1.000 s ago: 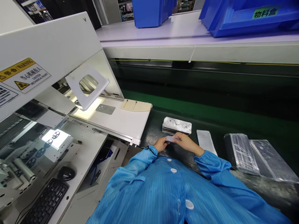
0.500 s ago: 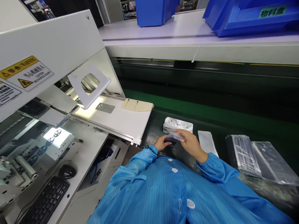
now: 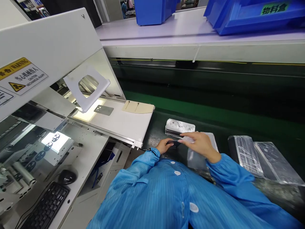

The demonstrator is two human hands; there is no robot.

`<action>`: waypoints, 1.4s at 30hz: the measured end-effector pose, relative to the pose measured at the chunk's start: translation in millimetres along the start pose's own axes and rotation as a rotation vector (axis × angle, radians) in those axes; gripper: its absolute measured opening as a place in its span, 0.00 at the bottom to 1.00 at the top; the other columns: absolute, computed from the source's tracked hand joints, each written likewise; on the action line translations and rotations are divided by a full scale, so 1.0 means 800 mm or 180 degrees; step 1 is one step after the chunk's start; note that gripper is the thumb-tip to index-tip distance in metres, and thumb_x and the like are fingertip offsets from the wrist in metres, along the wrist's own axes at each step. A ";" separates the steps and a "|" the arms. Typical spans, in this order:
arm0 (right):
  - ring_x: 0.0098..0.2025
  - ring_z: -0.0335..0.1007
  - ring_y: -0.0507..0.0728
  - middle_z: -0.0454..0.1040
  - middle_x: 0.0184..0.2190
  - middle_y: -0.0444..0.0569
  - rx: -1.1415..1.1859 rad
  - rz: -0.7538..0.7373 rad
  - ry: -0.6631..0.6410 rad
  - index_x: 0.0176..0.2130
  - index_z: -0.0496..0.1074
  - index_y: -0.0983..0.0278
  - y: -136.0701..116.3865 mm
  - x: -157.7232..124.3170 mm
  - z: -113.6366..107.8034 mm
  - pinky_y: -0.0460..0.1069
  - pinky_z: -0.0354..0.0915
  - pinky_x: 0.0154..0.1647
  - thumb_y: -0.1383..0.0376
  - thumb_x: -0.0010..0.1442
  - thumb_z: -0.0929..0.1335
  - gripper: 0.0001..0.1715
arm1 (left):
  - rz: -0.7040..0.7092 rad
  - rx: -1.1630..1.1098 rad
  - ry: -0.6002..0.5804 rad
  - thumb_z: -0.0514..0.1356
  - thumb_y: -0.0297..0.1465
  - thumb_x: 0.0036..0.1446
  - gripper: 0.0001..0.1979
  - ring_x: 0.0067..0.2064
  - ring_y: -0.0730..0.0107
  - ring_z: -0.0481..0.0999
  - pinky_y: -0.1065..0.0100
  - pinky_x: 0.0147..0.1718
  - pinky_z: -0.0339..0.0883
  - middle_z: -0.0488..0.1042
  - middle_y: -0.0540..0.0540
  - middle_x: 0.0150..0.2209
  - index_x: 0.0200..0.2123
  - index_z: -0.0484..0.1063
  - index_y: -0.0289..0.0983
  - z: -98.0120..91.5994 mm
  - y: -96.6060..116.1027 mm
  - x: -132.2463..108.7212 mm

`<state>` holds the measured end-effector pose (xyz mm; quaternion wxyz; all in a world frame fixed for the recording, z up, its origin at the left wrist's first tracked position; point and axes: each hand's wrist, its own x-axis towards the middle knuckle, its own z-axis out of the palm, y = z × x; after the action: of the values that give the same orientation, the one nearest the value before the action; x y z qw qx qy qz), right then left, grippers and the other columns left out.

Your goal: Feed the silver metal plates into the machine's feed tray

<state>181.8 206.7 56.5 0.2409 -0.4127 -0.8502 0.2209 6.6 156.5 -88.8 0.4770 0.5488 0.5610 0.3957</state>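
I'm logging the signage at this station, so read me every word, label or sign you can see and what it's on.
"WARNING", "当心机械伤人", "CAUTION MECHANICAL INJURY": yellow warning label on the white machine cover.
"物料盒": green label on the blue bin.
Second label beside it, cut off at the edge: too small to read.

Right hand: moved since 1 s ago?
Yes. Against the stack of silver plates, the right hand went rightward, holding a clear film, away from the dark part in the left hand.
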 end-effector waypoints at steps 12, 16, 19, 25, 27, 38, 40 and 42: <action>0.31 0.72 0.56 0.76 0.28 0.47 -0.0037 0.0161 -0.1264 0.27 0.75 0.63 0.002 0.036 0.076 0.47 0.62 0.29 0.69 0.52 0.64 0.09 | 0.0069 0.0054 -0.0014 0.61 0.24 0.50 0.11 0.43 0.62 0.76 0.62 0.47 0.68 0.80 0.46 0.39 0.39 0.76 0.34 0.005 -0.010 0.002; 0.29 0.71 0.55 0.75 0.25 0.47 0.0092 0.0124 -0.1299 0.26 0.72 0.64 0.009 0.036 0.073 0.47 0.62 0.28 0.65 0.54 0.63 0.10 | 0.0079 0.0009 -0.0069 0.61 0.25 0.50 0.11 0.42 0.64 0.77 0.63 0.46 0.68 0.80 0.46 0.37 0.39 0.75 0.34 0.003 -0.011 0.003; 0.33 0.69 0.56 0.75 0.30 0.49 -0.0195 -0.0388 -0.0810 0.30 0.73 0.63 0.002 0.022 0.065 0.48 0.60 0.31 0.68 0.56 0.61 0.11 | 0.0089 -0.0036 -0.0053 0.61 0.24 0.49 0.10 0.40 0.65 0.76 0.64 0.45 0.68 0.80 0.46 0.36 0.38 0.75 0.34 0.001 -0.010 0.003; 0.31 0.63 0.56 0.73 0.28 0.50 -0.1115 -0.1679 -0.0003 0.33 0.73 0.63 -0.016 0.000 0.054 0.49 0.56 0.30 0.70 0.58 0.61 0.12 | 0.0100 -0.0202 -0.0001 0.64 0.24 0.46 0.13 0.41 0.64 0.76 0.64 0.45 0.67 0.79 0.45 0.38 0.39 0.75 0.34 -0.001 -0.007 0.000; 0.32 0.64 0.56 0.72 0.28 0.50 -0.1072 -0.1547 0.0108 0.32 0.73 0.63 -0.020 0.001 0.052 0.49 0.57 0.31 0.71 0.58 0.60 0.13 | 0.0101 -0.0266 -0.0002 0.65 0.25 0.45 0.14 0.42 0.64 0.76 0.63 0.46 0.67 0.79 0.45 0.38 0.39 0.75 0.34 -0.001 -0.006 0.000; 0.36 0.66 0.58 0.72 0.32 0.51 -0.0635 -0.1089 0.0436 0.33 0.68 0.62 -0.028 0.017 0.034 0.51 0.63 0.34 0.75 0.53 0.59 0.13 | -0.0103 -0.0529 0.0020 0.63 0.26 0.47 0.14 0.41 0.64 0.77 0.62 0.46 0.69 0.80 0.45 0.37 0.41 0.75 0.33 -0.003 -0.001 -0.003; 0.34 0.67 0.57 0.72 0.30 0.49 -0.0548 -0.1113 0.0520 0.34 0.67 0.61 -0.024 0.018 0.034 0.50 0.63 0.33 0.75 0.52 0.59 0.14 | -0.0144 -0.0573 0.0030 0.63 0.27 0.48 0.14 0.41 0.63 0.77 0.61 0.45 0.70 0.80 0.45 0.37 0.41 0.75 0.33 -0.003 -0.001 -0.003; 0.33 0.68 0.57 0.72 0.30 0.48 -0.0423 -0.1191 0.0802 0.35 0.66 0.61 -0.023 0.018 0.031 0.50 0.64 0.33 0.75 0.52 0.59 0.13 | -0.0159 -0.0616 0.0055 0.64 0.27 0.47 0.14 0.41 0.62 0.78 0.60 0.46 0.69 0.80 0.44 0.37 0.40 0.76 0.33 -0.003 -0.001 -0.004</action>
<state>148.2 203.5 51.3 0.3542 -0.2872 -0.8878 0.0627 3.9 153.3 -88.5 0.5326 0.4826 0.5378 0.4408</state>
